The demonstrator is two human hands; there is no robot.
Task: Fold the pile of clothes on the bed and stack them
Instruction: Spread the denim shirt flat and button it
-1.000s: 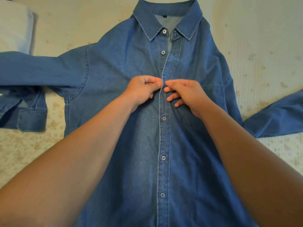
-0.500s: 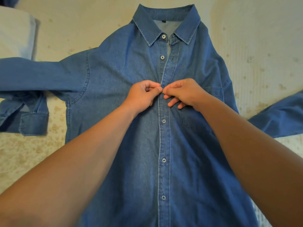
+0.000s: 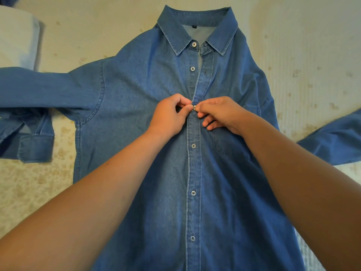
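A blue denim shirt (image 3: 136, 98) lies face up on the bed, collar at the far end, both sleeves spread out to the sides. Its lower buttons are fastened; the two nearest the collar are undone and the placket gapes there. My left hand (image 3: 170, 114) pinches the placket edge at chest height. My right hand (image 3: 218, 112) pinches the facing edge, and a small button (image 3: 194, 107) shows between the fingertips of both hands. A chest pocket (image 3: 232, 141) sits just below my right wrist.
The bed has a cream floral bedspread (image 3: 35, 184). A folded pale blue-white garment (image 3: 17, 36) lies at the far left, above the shirt's left sleeve. The left sleeve's cuff (image 3: 35, 147) is folded back under the sleeve.
The view has tipped so the shirt sits lower in frame. My fingertips have parted a little and the button now shows between them.
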